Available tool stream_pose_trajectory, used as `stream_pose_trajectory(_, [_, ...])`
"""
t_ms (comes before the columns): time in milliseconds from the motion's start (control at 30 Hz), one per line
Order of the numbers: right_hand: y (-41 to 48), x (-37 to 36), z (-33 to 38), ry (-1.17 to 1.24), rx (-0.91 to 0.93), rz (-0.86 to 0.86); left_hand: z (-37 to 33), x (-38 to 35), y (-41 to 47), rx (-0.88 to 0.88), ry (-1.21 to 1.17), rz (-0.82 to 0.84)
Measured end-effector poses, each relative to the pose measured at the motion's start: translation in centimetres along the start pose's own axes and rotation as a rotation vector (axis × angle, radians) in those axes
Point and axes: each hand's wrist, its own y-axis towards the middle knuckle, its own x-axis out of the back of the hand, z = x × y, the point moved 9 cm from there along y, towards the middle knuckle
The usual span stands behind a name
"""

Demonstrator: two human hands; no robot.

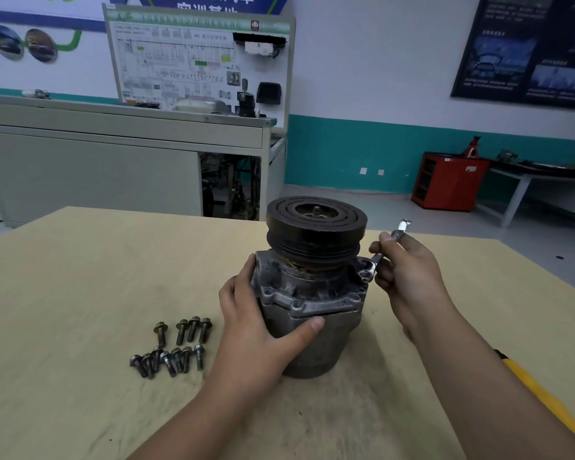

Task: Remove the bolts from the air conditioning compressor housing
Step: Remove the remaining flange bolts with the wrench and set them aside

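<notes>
The compressor (316, 340) stands upright near the middle of a pale wooden table (80, 293), its black grooved pulley (316, 224) on top. The left hand (256, 327) grips the housing's left side, with the thumb lying across the front just under the flange. The right hand (409, 270) holds a small silver wrench (377, 257), whose ring end sits on the flange's right corner. A cluster of loose bolts (173, 346) lies on the table to the left of the left hand. A yellow-handled tool (538, 396) lies by the right forearm. Behind stand a grey workbench (97, 161), a wiring display board (196, 61) and a red cabinet (448, 180).
</notes>
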Motion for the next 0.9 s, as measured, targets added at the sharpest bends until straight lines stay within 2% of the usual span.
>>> stream_pose_trajectory(200, [-0.5, -1.3, 0.8, -0.204, -0.003, 0.115, -0.1, 0.0, -0.1, 0.007, -0.006, 0.001])
stream_pose_trajectory(267, [-0.6, -1.0, 0.8, -0.114, -0.034, 0.078, 0.0, 0.0, -0.1, 0.012, -0.004, 0.001])
stream_pose_trajectory(333, [-0.8, -0.6, 1.0, 0.090, -0.056, 0.017, 0.0, -0.1, 0.0, 0.017, 0.001, 0.007])
stream_pose_trajectory(433, [-1.3, 0.4, 2.4, 0.311, 0.017, -0.072, 0.0, -0.1, 0.0, 0.015, 0.002, 0.010])
stream_pose_trajectory(500, [-1.9, 1.1, 3.3, 0.342, 0.088, -0.110, 0.0, -0.1, -0.1, 0.014, 0.001, 0.008])
stream_pose_trajectory(600, [-3.6, 2.0, 4.1, 0.282, 0.211, -0.162, 0.1, -0.1, -0.1, 0.016, -0.017, 0.008])
stream_pose_trajectory(733, [-6.5, 2.6, 4.7, 0.032, 0.413, -0.231, 0.4, -0.2, -0.1, 0.001, -0.012, 0.008])
stream_pose_trajectory(900, [-8.4, 1.8, 4.7, -0.052, 0.572, -0.194, 0.4, -0.2, 0.0, 0.002, -0.014, 0.010])
